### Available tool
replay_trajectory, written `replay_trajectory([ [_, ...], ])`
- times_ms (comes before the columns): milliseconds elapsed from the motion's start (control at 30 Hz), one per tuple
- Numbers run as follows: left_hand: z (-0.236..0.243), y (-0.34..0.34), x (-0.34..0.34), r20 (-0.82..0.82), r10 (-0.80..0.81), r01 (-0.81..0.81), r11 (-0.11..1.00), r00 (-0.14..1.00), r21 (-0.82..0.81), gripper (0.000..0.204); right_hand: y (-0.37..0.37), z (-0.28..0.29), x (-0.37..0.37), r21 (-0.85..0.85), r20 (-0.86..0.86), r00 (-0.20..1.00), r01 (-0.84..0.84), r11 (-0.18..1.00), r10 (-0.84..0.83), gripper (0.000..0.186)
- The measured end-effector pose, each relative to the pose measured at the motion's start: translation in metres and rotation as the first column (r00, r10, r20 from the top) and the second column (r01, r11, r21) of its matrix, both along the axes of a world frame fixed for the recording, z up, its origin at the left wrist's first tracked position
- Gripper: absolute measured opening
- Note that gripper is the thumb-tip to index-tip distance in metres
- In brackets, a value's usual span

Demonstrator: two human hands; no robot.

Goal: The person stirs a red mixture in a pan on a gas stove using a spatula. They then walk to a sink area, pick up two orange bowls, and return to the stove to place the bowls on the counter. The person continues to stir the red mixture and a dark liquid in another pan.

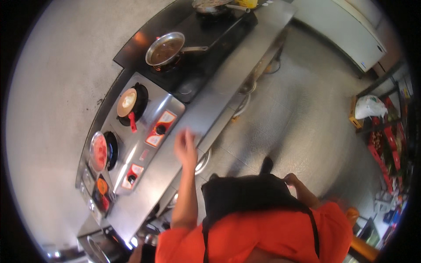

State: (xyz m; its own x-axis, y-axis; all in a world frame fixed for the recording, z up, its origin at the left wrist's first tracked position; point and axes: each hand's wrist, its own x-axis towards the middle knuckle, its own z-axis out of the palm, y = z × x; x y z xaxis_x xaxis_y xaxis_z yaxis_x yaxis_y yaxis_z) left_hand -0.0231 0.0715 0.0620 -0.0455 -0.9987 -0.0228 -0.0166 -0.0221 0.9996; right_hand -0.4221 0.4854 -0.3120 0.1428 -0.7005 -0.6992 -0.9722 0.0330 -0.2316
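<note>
My left hand [186,147] is raised over the steel counter edge, beside the front of a two-burner gas stove [153,98]. Motion smears its fingers, and nothing shows in it. My right hand [290,179] hangs at the right side of my black apron [250,195], small in view, its fingers hard to make out. On the stove's far burner is a small pan [123,108] with a red handle and something white, like an egg, in it. By the near burner a round metal dish [93,149] holds red pieces.
A steel frying pan [152,51] of brown liquid sits on the black cooktop beyond, with another pan [211,9] farther along. Small containers [101,186] stand at the counter's near left. A white cabinet [340,26] is at the upper right; shelves with a white bag [370,107] stand right.
</note>
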Motion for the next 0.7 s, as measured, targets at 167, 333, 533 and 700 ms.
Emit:
replay_trajectory([
  [167, 0.056, -0.203, -0.173, -0.725, 0.194, 0.038, 0.956, 0.661, 0.291, 0.047, 0.002, 0.092, -0.072, 0.243, 0.214, 0.137, 0.951, 0.189, -0.967, 0.02],
  [333, 0.053, -0.278, -0.203, -0.694, 0.265, -0.2, 0.964, 0.669, 0.175, 0.014, 0.039, 0.097, -0.14, 0.32, 0.277, -0.225, 0.938, -0.131, -0.934, 0.02],
  [533, 0.068, -0.26, -0.205, -0.5, 0.296, -0.24, 0.955, 0.814, 0.174, 0.017, 0.089, 0.007, -0.176, 0.037, 0.469, 0.521, 0.796, 0.605, -0.713, 0.02],
  [700, 0.068, -0.25, -0.189, -0.369, 0.326, -0.282, 0.944, 0.871, 0.168, 0.017, 0.059, 0.012, -0.186, 0.139, 0.536, 0.389, 0.835, 0.533, -0.749, 0.016],
])
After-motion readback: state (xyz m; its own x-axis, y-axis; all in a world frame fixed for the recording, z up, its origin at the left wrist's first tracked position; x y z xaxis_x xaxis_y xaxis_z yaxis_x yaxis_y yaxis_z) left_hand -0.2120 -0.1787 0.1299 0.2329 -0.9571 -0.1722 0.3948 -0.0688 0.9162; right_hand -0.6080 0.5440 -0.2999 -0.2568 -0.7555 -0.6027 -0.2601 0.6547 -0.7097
